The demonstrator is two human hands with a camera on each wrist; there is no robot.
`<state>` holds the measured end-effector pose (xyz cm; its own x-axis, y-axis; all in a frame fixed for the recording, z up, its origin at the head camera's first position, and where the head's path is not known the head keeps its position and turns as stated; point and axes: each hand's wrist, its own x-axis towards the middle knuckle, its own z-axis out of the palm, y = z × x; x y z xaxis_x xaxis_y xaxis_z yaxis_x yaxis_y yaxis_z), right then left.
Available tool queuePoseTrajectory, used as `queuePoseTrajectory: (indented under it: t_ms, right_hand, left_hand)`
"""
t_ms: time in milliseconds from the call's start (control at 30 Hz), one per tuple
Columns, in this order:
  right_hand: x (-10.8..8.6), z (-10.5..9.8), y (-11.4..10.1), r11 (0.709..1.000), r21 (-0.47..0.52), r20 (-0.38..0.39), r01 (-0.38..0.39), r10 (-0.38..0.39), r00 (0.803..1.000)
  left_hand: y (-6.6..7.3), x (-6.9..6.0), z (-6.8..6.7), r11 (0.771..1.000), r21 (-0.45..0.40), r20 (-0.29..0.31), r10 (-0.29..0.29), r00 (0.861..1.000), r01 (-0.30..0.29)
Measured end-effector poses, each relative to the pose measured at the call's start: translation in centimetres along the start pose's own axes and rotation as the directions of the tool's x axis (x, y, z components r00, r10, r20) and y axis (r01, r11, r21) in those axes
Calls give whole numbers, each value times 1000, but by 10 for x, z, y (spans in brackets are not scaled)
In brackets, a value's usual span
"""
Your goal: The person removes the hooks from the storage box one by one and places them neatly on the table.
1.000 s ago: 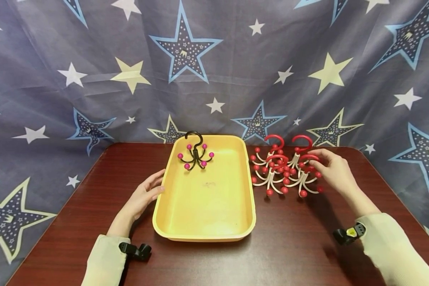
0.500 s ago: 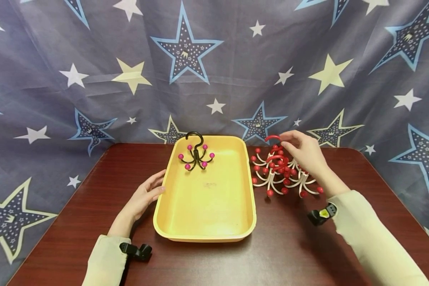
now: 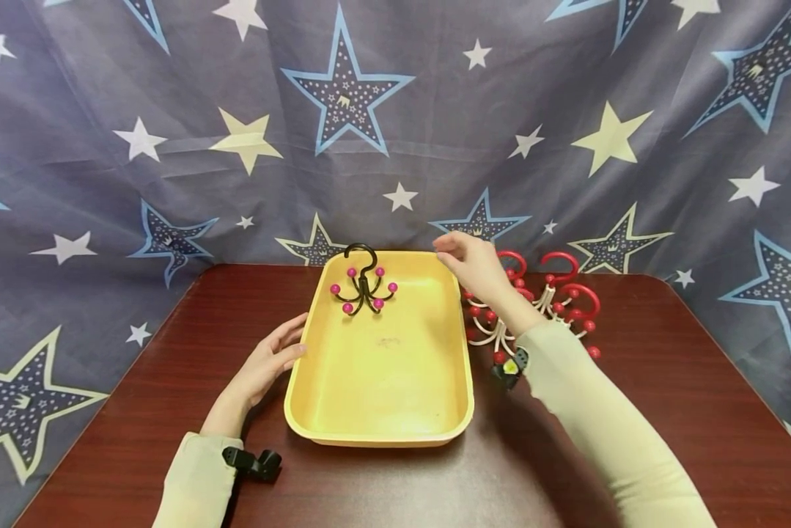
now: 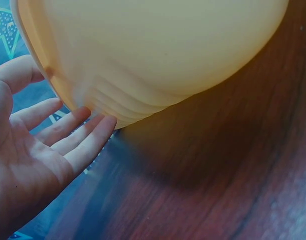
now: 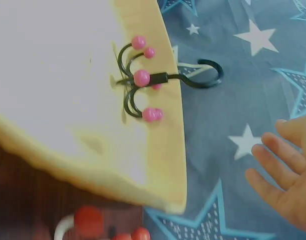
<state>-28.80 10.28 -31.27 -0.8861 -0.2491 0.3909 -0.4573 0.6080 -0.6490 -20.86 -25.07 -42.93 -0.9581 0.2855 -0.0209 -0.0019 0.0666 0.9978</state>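
A yellow tray (image 3: 382, 396) lies on the table. In its far left part stands a black hook hanger (image 3: 363, 287) with curved arms tipped by pink balls. My left hand (image 3: 259, 370) rests against the tray's left side, its fingers extended along the wall in the left wrist view. Above the tray's far right corner is my right hand (image 3: 479, 271), with nothing in it. The right wrist view shows that hand (image 5: 287, 170) with relaxed, spread fingers, apart from the black hanger's hook (image 5: 212, 80).
Several white hook hangers (image 3: 548, 297) with red balls and red hooks are grouped right of the tray, partly hidden by my right forearm. The dark wooden table (image 3: 190, 323) ends at a grey-blue curtain (image 3: 421, 132) with stars.
My right hand has moved left, from the red-and-white hangers to over the tray's far right corner. The left hand and the tray look the same.
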Motion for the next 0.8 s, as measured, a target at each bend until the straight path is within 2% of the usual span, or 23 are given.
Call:
queuePoseTrajectory:
  t_ms: [167, 400, 800]
  right_hand:
    - [16, 25, -9, 1000, 4, 42, -12, 12, 999]
    - [33, 55, -18, 1000, -14, 53, -27, 28, 998]
    - [47, 99, -27, 991, -36, 100, -126, 129, 987]
  left_hand:
    - [-1, 1, 0, 1000, 14, 0, -5, 1000, 5]
    - [0, 0, -1, 1000, 20, -18, -12, 1000, 12]
    - [-1, 1, 0, 1000, 3, -16, -12, 1000, 12]
